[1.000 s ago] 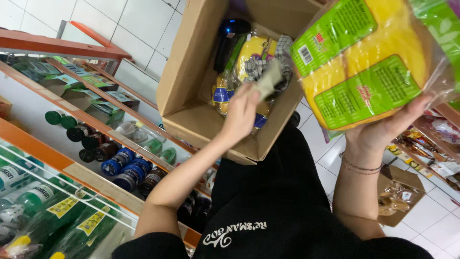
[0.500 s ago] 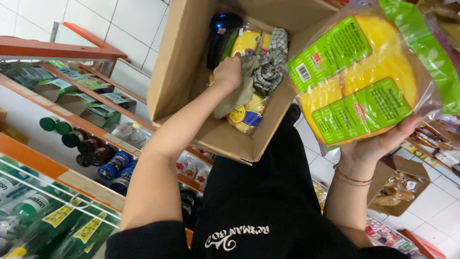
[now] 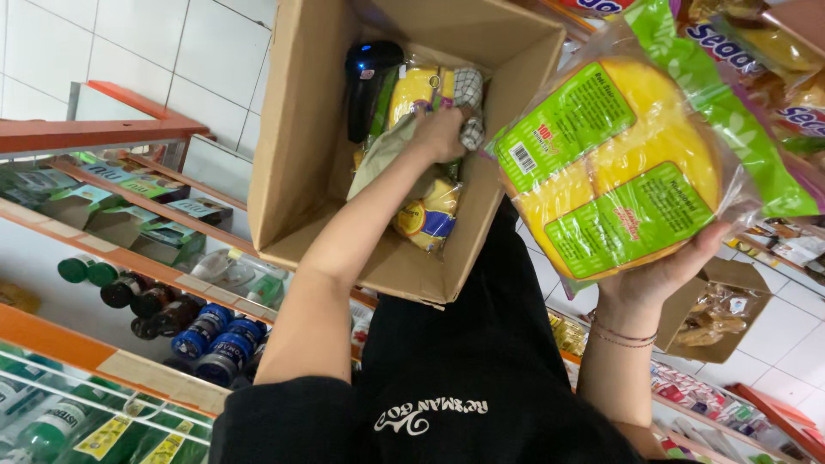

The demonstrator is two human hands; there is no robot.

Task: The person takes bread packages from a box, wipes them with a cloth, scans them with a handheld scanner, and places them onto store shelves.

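The person's left hand [image 3: 443, 133] is deep inside an open cardboard box [image 3: 301, 129], its fingers curled down among the packets there; it seems to be closed on a crumpled greenish wrapper [image 3: 387, 155], though the fingertips are buried and I cannot tell exactly how it grips. The box is plain brown, its flaps standing up, and rests against the person's black shirt [image 3: 447, 378]. Inside it lie yellow snack packets [image 3: 417, 90], one lower down with a blue band [image 3: 425, 222], a bit of checked cloth [image 3: 468, 99] just beside the hand, and a dark handheld scanner [image 3: 365, 82] propped against the far left wall.

The right hand [image 3: 657, 275] is raised to the side of the box, palm up, fingers spread under a large clear bag [image 3: 610, 172] which it cradles from beneath. The bag holds round, bright yellow pieces and carries two green label panels, one upper left with a barcode, one lower right. Its plastic is glossy and wrinkled at the edges. A thin bracelet [image 3: 623, 335] sits on that wrist.

To the left stand shop shelves [image 3: 112, 137] with orange edges, carrying boxed goods and rows of dark bottles [image 3: 206, 331]. More packets hang at the upper right [image 3: 756, 60].
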